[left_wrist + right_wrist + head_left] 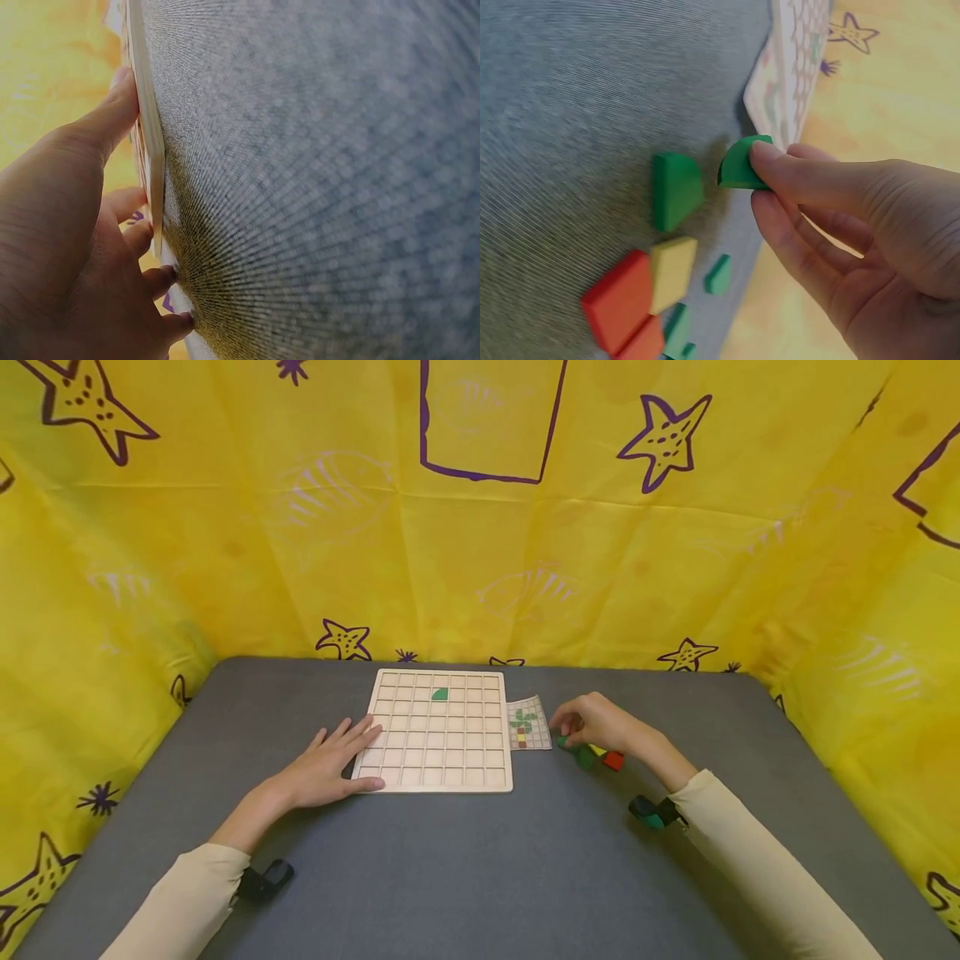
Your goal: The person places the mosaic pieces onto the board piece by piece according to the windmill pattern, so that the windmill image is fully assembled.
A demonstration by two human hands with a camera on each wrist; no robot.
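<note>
A pale wooden grid board lies on the grey table, with one green quarter-round tile in a cell near its far side. My left hand rests on the board's left edge, fingers spread; in the left wrist view the thumb lies on its rim. Right of the board, my right hand pinches a green quarter-round tile between thumb and fingers, above the table. Below it lie another green tile, a yellow tile, a red tile and several more pieces.
A small pattern card with green, yellow and red squares touches the board's right side, its far corner lifted. Yellow cloth printed with stars and fish hangs behind and at both sides of the grey table.
</note>
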